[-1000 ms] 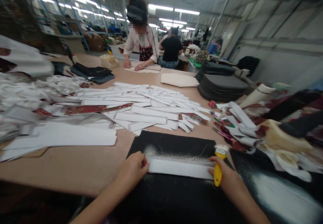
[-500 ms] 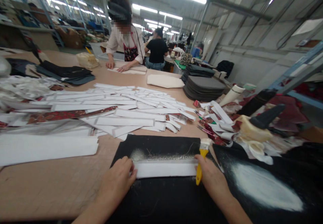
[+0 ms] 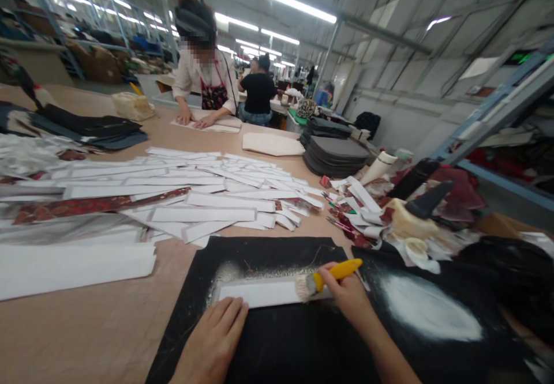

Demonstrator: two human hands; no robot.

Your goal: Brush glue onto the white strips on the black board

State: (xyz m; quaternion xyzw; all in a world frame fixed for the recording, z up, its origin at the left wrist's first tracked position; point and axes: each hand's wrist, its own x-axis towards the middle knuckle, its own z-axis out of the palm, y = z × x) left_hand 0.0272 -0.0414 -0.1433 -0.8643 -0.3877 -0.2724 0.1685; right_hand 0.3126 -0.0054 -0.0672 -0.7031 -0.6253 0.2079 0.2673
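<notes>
Two hands at work: my right hand clamped on a yellow brush, bristles on the end of a white strip lying on a black mat, my open left hand just below the strip.

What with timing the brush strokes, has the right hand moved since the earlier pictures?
Yes, leftward against the white strip: the right hand now has its yellow-handled brush lying on the strip's right end.
</notes>
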